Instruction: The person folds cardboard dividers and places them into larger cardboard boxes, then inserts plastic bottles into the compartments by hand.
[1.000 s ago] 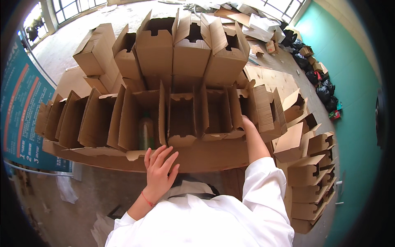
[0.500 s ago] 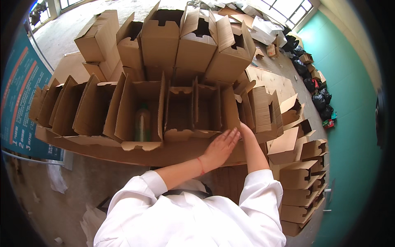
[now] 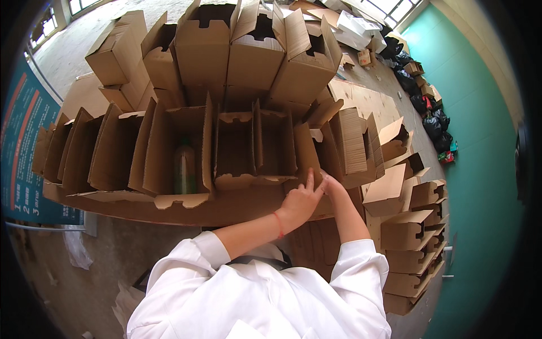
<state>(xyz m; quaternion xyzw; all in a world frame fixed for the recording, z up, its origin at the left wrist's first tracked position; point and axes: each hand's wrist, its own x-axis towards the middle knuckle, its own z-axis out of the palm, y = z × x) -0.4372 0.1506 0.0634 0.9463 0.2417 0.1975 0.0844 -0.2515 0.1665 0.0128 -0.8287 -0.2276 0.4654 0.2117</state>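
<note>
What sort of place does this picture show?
Probably a workshop or storeroom: open cardboard boxes stand in rows, and black bags lie along a green wall.

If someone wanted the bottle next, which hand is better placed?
Probably the left hand: it's nearer the bottle, which stands in an open box over to the left. The right hand is farther right.

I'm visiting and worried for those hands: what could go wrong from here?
The left hand and right hand are close together at one box: a cardboard edge might nick the skin.
Neighbouring boxes stand close beside it, so a hard push could shift them.
The bottle could topple if its box, near the table's edge, gets knocked.
</note>
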